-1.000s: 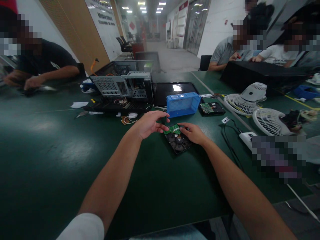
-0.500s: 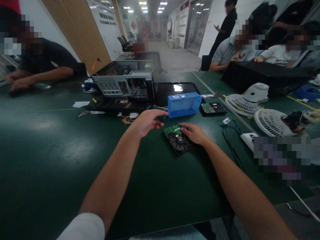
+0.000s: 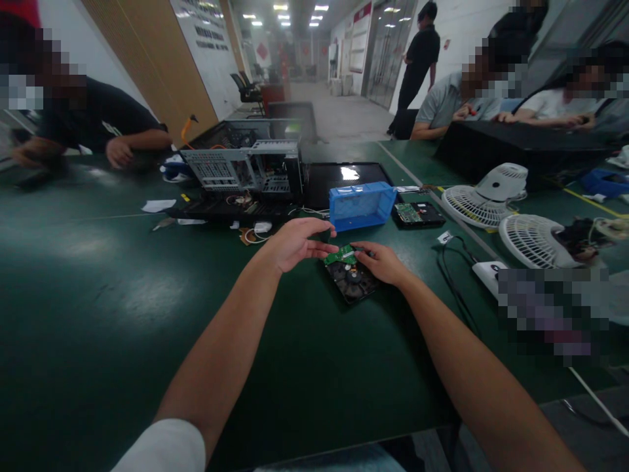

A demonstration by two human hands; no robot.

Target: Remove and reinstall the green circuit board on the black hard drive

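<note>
A hard drive point(image 3: 354, 280) lies at an angle on the green table, its black underside and green circuit board point(image 3: 344, 254) facing up. My right hand point(image 3: 381, 262) grips the drive at its upper right edge, with fingertips over the board. On the other side, my left hand point(image 3: 304, 242) is open, thumb and fingers apart. Its lower fingertips reach the left end of the board; whether they press on it I cannot make out. Just behind both hands, a blue plastic bin point(image 3: 362, 206) stands on its side.
An opened computer case point(image 3: 240, 167) stands behind, left of the bin. A second hard drive point(image 3: 419, 214) lies right of it. Farther right are white fan parts point(image 3: 474, 206), a power strip point(image 3: 489, 274) and a black cable point(image 3: 455, 275). Other people sit around the table.
My left hand has moved right, its fingers now at the circuit board. My right hand and the drive have barely moved. A person at the left has shifted a hand.
</note>
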